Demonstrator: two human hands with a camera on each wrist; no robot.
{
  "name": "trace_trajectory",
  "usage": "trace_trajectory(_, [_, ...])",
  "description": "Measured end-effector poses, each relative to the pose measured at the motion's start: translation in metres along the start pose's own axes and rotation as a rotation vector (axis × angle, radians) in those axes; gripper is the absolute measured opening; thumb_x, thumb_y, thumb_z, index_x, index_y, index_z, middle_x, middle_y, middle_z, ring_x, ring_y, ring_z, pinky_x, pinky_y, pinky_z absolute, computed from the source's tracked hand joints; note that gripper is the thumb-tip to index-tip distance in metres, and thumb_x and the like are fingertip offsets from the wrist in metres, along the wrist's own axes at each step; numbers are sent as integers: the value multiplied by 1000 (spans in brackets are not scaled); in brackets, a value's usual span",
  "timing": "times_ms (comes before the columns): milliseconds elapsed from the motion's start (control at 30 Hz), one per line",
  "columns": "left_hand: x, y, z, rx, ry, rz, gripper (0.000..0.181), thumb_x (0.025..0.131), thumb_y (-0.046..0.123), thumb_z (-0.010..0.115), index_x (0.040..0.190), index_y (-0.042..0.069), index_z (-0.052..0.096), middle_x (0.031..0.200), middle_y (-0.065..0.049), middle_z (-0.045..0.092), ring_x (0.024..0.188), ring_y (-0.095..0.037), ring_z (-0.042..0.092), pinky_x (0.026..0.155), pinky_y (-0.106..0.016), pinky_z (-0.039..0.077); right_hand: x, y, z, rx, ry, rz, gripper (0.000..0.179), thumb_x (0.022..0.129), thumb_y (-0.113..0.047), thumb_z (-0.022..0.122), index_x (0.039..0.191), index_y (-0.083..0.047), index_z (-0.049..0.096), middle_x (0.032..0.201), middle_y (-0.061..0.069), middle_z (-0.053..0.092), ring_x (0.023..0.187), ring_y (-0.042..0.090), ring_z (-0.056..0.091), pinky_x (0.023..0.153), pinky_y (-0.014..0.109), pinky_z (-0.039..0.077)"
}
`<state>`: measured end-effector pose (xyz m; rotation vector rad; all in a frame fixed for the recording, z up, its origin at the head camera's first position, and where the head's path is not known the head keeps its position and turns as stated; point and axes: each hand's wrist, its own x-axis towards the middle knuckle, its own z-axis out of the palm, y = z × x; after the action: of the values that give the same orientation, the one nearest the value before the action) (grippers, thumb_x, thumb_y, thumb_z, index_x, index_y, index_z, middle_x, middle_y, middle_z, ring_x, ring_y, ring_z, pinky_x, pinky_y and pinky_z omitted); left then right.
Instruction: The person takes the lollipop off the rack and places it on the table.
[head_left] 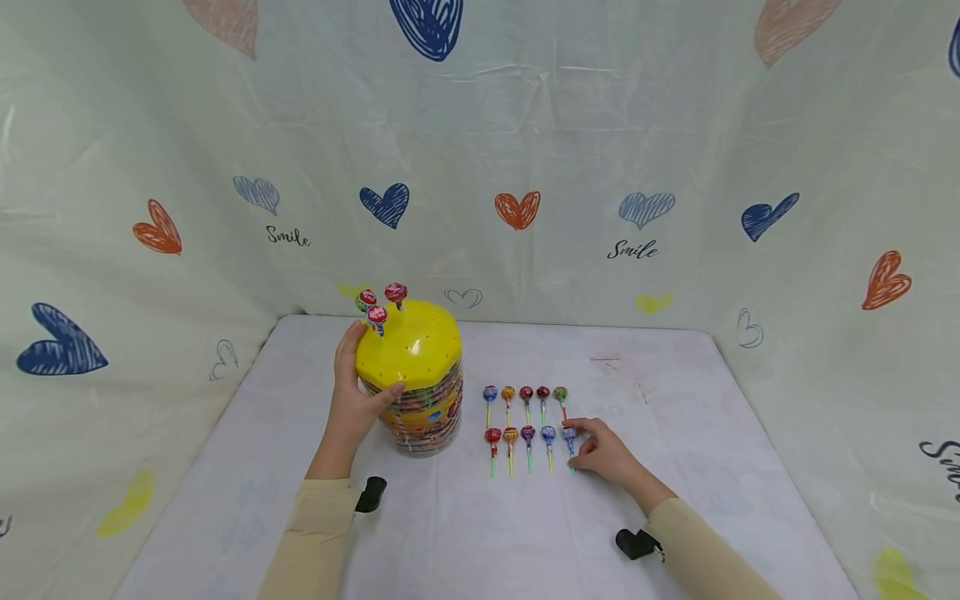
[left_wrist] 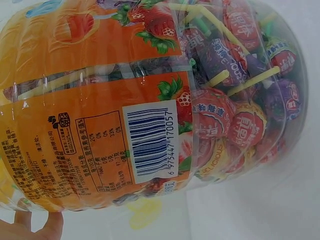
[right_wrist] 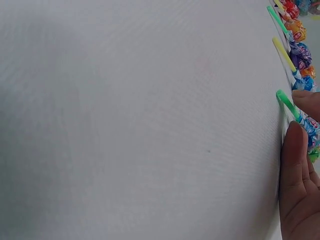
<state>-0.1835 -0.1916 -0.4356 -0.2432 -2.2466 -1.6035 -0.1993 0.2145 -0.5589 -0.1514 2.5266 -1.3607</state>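
Note:
My left hand (head_left: 358, 392) grips a clear plastic jar of lollipops (head_left: 424, 437) by its yellow lid (head_left: 412, 350), thumb across the front edge. Three lollipops (head_left: 377, 317) stand upright in the lid at its back left. The jar's orange label with a barcode (left_wrist: 151, 141) and wrapped candies fill the left wrist view; fingers (left_wrist: 30, 227) show at lower left. With thumb and fingertips my right hand (head_left: 606, 454) pinches a blue-wrapped lollipop (head_left: 570, 436), the rightmost of the front row. Its green stick (right_wrist: 286, 102) points out between the fingers, close to the tabletop.
Two rows of lollipops lie to the right of the jar, among them a red one (head_left: 492, 436) in front and a green one (head_left: 561, 392) behind. A white cloth (head_left: 480, 542) covers the table. Behind it hangs a curtain (head_left: 562, 275) printed with hearts.

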Motion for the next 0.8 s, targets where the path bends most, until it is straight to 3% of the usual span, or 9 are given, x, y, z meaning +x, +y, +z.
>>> trace_trajectory(200, [0, 0, 0, 5, 0, 9, 95, 81, 28, 79, 155, 30, 19, 161, 4, 8, 146, -24, 10, 114, -62, 12, -1, -3, -4, -8, 16, 17, 62, 73, -1, 83, 131, -11, 60, 118, 11, 50, 67, 19, 51, 55, 28, 46])
trace_trajectory(333, [0, 1, -1, 12, 3, 12, 95, 82, 28, 78, 155, 30, 19, 161, 4, 8, 146, -24, 10, 114, -62, 12, 1, -17, -10, -11, 43, -9, 64, 74, 1, 81, 133, -9, 58, 125, 15, 51, 70, 18, 53, 57, 28, 48])
trace_trajectory(500, [-2, 3, -5, 22, 10, 7, 95, 82, 27, 78, 156, 28, 19, 161, 3, 8, 146, -24, 10, 114, -62, 12, 7, -52, -17, 99, 43, -153, 63, 79, 4, 76, 137, -5, 53, 131, 21, 48, 80, 21, 58, 65, 29, 53])
trace_trajectory(667, [-1, 2, -4, 4, -2, 23, 92, 84, 23, 76, 156, 23, 19, 161, 0, 8, 146, -27, 9, 114, -63, 10, 12, -93, -16, 230, 25, -299, 59, 82, 0, 76, 136, -6, 53, 129, 19, 52, 87, 23, 61, 71, 30, 57])
trace_trajectory(800, [-1, 1, -2, -2, -9, 17, 91, 85, 23, 75, 156, 24, 19, 161, 0, 7, 146, -26, 8, 114, -61, 11, 16, -127, -10, 269, 21, -393, 55, 82, 2, 75, 133, -3, 55, 124, 16, 56, 93, 28, 60, 81, 33, 55])
